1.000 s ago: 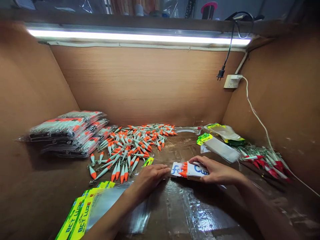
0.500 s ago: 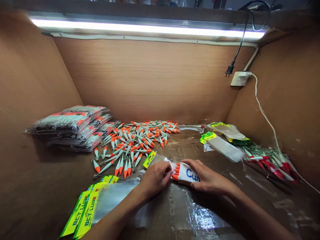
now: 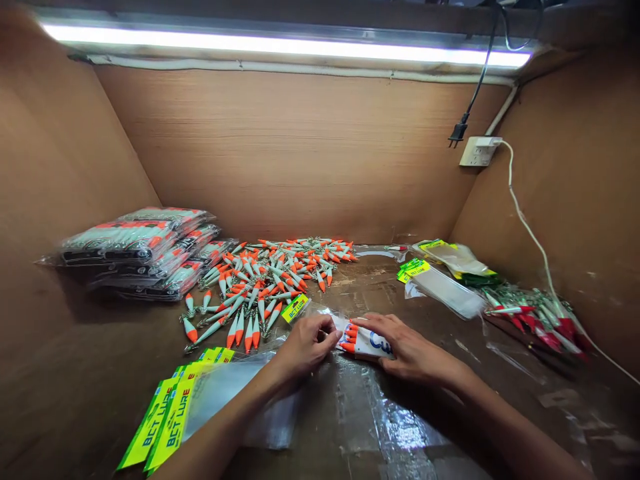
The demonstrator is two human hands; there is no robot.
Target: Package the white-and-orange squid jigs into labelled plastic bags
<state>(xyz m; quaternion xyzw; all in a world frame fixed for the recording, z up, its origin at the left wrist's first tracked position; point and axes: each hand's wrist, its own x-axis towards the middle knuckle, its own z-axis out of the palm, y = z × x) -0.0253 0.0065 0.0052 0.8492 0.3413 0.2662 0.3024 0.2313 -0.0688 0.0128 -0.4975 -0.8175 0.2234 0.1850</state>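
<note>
My right hand [image 3: 413, 350] is wrapped round a white holder [image 3: 374, 341] with blue handwriting that starts "Cu"; fingers cover the rest. Orange tips of several fishing lures [image 3: 350, 339] stick out of its left end. My left hand [image 3: 310, 343] pinches the edge of a clear plastic bag [image 3: 323, 311], whose yellow-green "BCT LURE" header [image 3: 295, 308] lies beyond my knuckles. The lure tips are right at the bag's edge, by my left fingertips. How far they sit inside the bag is hard to tell.
A heap of white-and-orange lures [image 3: 270, 280] lies behind my hands, with packed lure bundles [image 3: 135, 253] at left. Flat header bags [image 3: 170, 413] lie front left, more bags [image 3: 445, 287] at right beside red-tipped lures [image 3: 545, 317]. A black plug [image 3: 457, 133] hangs above.
My right hand has shifted the holder slightly left, bringing the orange tips closer to my left fingers and the bag. The whole view has also tilted a little.
</note>
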